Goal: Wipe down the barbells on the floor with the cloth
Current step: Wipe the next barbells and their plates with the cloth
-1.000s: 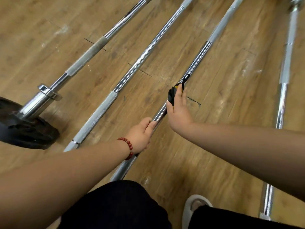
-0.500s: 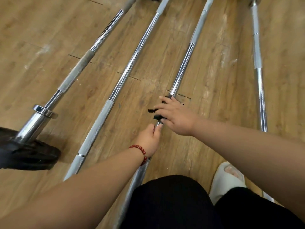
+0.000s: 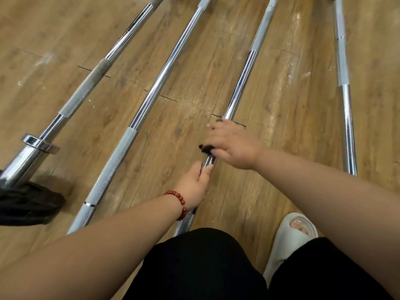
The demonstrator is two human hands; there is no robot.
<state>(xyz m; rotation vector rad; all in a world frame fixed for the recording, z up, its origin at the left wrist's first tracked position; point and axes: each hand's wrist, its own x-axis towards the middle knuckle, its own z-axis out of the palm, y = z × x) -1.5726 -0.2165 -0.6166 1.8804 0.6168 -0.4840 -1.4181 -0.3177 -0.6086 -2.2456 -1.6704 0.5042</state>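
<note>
Four chrome barbells lie fanned out on a wood-plank floor [image 3: 281,126], seen from above by the person crouching over them. At far left, a black plate [image 3: 26,204] sits on the sleeve of the first bar [image 3: 86,92], on the near side of a steel collar [image 3: 40,144]. The second bar [image 3: 151,92] lies beside it, its knurled grip towards the camera. The left hand [image 3: 192,185], a red bead bracelet [image 3: 179,202] at the wrist, grips the third bar [image 3: 240,83], fingers and thumb curled round the shaft. Just beyond it, the right hand [image 3: 233,146] closes round the same bar with the dark cloth [image 3: 206,148] bunched under its fingers. A scrap of cloth shows at the hand's left edge and another at the fingertips. A short stretch of shiny shaft separates the two hands. The fourth bar [image 3: 346,105] lies well apart at right. At the bottom, black trousers [image 3: 201,267] fill the foreground, and a pale sandal [image 3: 290,239] rests on the floor between the third and fourth bars.
</note>
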